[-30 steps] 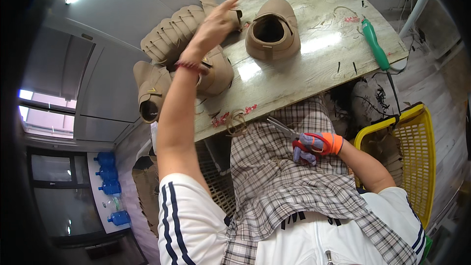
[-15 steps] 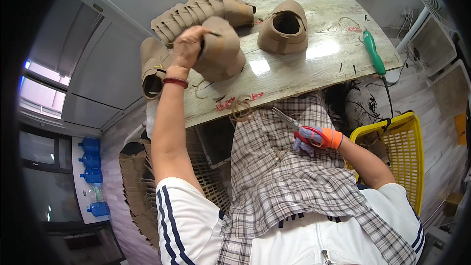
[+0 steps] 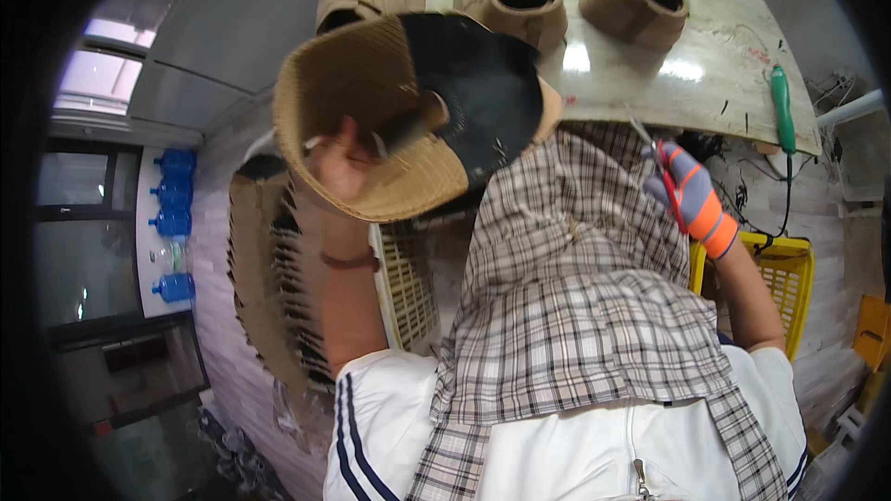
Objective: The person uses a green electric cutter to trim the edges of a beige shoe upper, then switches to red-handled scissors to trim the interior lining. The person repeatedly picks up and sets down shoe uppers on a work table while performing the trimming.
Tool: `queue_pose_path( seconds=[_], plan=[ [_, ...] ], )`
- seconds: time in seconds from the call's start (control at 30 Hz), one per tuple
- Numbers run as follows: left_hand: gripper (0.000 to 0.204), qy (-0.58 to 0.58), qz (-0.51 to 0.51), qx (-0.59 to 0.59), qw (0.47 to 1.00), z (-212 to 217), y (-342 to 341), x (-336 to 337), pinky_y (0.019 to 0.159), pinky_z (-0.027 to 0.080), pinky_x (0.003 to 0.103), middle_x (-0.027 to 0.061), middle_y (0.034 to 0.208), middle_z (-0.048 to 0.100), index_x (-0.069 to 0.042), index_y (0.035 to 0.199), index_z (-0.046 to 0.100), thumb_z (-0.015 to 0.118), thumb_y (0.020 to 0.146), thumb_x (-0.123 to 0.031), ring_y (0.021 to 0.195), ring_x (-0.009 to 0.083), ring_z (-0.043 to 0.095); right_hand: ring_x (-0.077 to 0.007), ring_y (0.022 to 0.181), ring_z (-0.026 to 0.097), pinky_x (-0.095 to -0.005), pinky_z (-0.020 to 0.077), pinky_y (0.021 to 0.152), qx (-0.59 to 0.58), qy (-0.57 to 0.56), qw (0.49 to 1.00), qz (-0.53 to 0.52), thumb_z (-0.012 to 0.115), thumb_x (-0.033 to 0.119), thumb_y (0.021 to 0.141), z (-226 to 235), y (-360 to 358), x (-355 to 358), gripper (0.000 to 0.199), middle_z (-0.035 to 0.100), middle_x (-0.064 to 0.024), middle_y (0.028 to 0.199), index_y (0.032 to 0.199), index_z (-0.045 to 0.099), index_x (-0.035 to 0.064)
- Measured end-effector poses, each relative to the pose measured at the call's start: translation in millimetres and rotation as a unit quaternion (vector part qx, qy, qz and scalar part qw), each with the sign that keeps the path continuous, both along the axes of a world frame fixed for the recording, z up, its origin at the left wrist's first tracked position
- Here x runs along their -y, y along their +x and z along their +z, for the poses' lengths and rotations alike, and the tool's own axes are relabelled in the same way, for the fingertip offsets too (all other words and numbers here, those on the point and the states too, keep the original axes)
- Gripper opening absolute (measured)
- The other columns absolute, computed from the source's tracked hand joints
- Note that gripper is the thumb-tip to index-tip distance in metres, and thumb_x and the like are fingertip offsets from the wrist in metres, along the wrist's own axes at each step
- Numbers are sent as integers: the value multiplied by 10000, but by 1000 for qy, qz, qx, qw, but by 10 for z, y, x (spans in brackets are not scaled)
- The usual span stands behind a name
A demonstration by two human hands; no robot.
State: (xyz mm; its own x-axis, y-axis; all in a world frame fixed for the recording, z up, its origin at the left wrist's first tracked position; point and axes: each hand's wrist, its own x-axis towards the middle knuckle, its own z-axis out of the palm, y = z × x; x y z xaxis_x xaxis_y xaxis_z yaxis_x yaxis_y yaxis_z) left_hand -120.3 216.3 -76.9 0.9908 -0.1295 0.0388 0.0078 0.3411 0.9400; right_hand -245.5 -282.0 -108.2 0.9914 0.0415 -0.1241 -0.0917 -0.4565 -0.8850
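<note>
Up close, line by line:

Left hand: the left hand [image 3: 339, 172] sits in the upper left centre of the frame, fingers curled and closed on a tan woven shoe [image 3: 371, 121], gripping it from the side that faces the camera.

Shoe in the left hand: it is lifted off the table and tilted so that its black sole [image 3: 483, 97] faces the lens; the woven upper fills the space left of the sole.

Left wrist: a dark red band [image 3: 351, 261] circles it, just below the hand.

Right hand: the right hand [image 3: 687, 190] is at the right of centre, in a glove striped blue, grey and orange, closed around red-handled scissors [image 3: 661, 162] whose thin blades point up toward the table edge.

Lap: a checked cloth [image 3: 575, 315] covers the middle of the frame between the two arms, over white clothing with dark stripes.

Table: a pale worn table [image 3: 705, 74] curves across the top; its front edge is just above the right hand.

On the table: more tan shoes [image 3: 520, 0], openings up, stand along the top edge, and a green-handled tool [image 3: 782, 107] lies at the upper right.

Lower right: a yellow plastic basket [image 3: 789, 288] stands beside the right forearm.

Left side: flat brown pieces [image 3: 264, 278] are stacked on edge behind the left forearm; blue water bottles [image 3: 172, 213] are at the far left.
</note>
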Motion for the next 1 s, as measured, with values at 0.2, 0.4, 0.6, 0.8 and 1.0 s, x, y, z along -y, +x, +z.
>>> queue_pose_path(
  seconds=[0.2, 0.4, 0.6, 0.8, 1.0],
  plan=[
    [346, -84, 61, -142, 984, -1333, -1182, 961, 922, 507, 332, 102, 1237, 621, -6, 1279, 571, 611, 997, -204, 1094, 179, 603, -343, 919, 612, -413, 485, 828, 294, -260, 905, 163, 785, 156, 737, -164, 331, -297, 348, 648, -142, 967, 1023, 618, 48],
    [412, 403, 48, 78, 911, -1832, -1552, 854, 977, 489, 351, 77, 1315, 594, -19, 1352, 531, 617, 994, -205, 1171, 182, 584, -291, 903, 618, -390, 480, 817, 246, -324, 870, 278, 797, 233, 711, -410, 366, -579, 339, 644, -106, 897, 986, 640, 112],
    [268, 1, 209, -207, 956, -1003, -1405, 1490, 530, 372, 214, -58, 631, 519, -101, 757, 584, 731, 927, -247, 566, 42, 472, -276, 841, 630, -382, 491, 787, 240, -343, 858, 297, 792, 260, 725, -519, 384, -720, 303, 648, -74, 850, 958, 655, 125],
    [319, 127, 77, -154, 977, -1319, -1534, 1180, 897, 399, 299, 35, 1180, 490, -80, 1197, 488, 667, 959, -194, 1070, 143, 477, -275, 795, 675, -384, 545, 732, 187, -356, 878, 261, 782, 273, 737, -763, 362, -497, 290, 687, -74, 811, 949, 662, 115],
    [342, 101, 126, -174, 971, -1502, -1482, 1243, 862, 490, 303, 63, 1151, 605, -45, 1210, 557, 698, 938, -197, 1030, 162, 582, -253, 832, 647, -368, 503, 764, 299, -333, 854, 266, 802, 262, 715, -522, 410, -666, 283, 664, -43, 842, 937, 671, 147]
  ],
)
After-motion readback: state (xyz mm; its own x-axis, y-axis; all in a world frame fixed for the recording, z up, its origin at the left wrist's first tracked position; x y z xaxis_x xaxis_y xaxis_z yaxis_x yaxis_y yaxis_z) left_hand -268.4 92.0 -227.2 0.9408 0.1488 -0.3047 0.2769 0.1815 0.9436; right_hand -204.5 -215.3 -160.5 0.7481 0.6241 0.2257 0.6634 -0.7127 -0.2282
